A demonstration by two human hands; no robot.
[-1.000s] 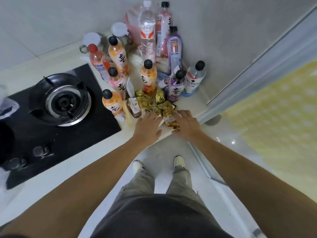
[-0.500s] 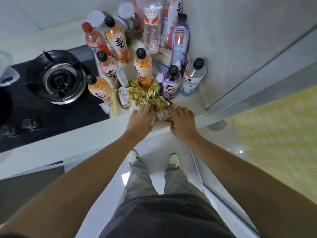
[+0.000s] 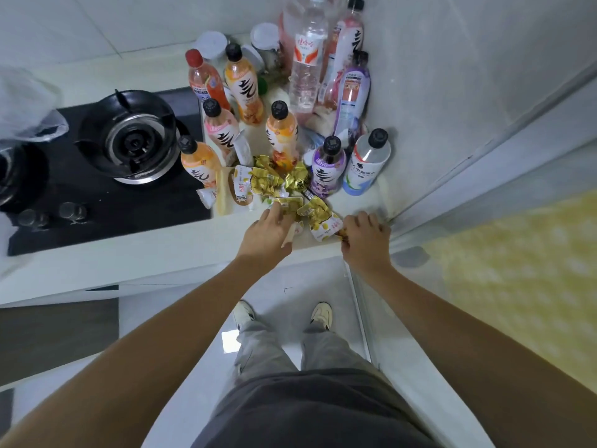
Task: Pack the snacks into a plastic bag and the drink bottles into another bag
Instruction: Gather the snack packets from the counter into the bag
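Observation:
A heap of small gold and white snack packets (image 3: 281,185) lies on the white counter (image 3: 161,253) near its front edge. Several drink bottles stand behind it in the corner, among them an orange one (image 3: 281,134), a purple one (image 3: 328,163) and a white one (image 3: 366,163). My left hand (image 3: 266,236) pinches a gold snack packet (image 3: 286,203) at the heap's near side. My right hand (image 3: 365,239) grips another snack packet (image 3: 324,223) by its right end at the counter's edge.
A black gas hob (image 3: 126,137) with knobs (image 3: 69,211) fills the counter's left part. A clear plastic bag (image 3: 29,108) lies at the far left. Jars with white lids (image 3: 211,43) stand behind the bottles. The tiled wall (image 3: 452,76) closes the right side.
Both hands have drawn slightly back toward the counter's edge with packets. The right hand's fingers have curled round a packet's end. The camera view has shifted a little.

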